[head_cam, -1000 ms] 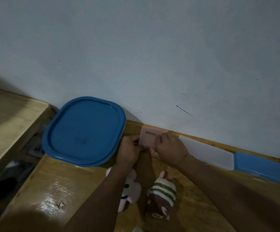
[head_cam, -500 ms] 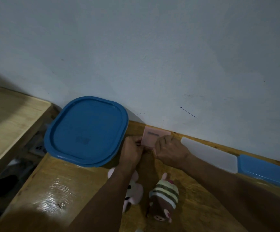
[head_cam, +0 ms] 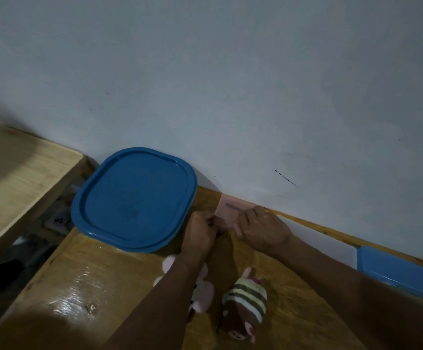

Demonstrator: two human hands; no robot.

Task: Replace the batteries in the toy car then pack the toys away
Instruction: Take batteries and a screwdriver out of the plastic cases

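Wooden table point(head_cam: 99, 281) against a grey wall point(head_cam: 230, 97). My right hand point(head_cam: 263, 229) grips the pink flat piece point(head_cam: 228, 210) at the wall edge. My left hand point(head_cam: 200, 231) is clenched at its near corner, contents hidden. Toy car not identifiable. Pink plush point(head_cam: 204, 296) and striped plush point(head_cam: 245, 299) unpacked: judged early. Wall blocks behind, blue lid point(head_cam: 132, 198) crowds left; free table nearer me.

The left hand point(head_cam: 200, 231) has slid slightly down the pink box point(head_cam: 229, 210), now bunched at its near corner, just left of the right hand point(head_cam: 264, 229) gripping it.
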